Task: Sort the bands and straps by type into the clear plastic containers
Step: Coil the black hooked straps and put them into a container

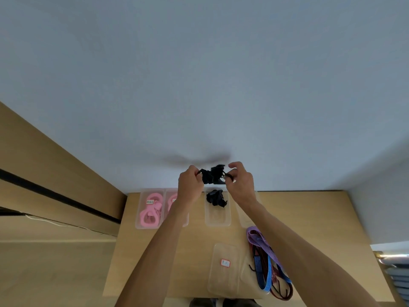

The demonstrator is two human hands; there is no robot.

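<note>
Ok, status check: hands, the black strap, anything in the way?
Left hand and right hand both grip black strap, held up over the container with another black strap. Path clear.

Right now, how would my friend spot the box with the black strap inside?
Look along the far edge of the wooden table at the row of clear containers. The container with the black strap sits right of the two holding pink bands; its black strap is the only dark thing in that row.
</note>
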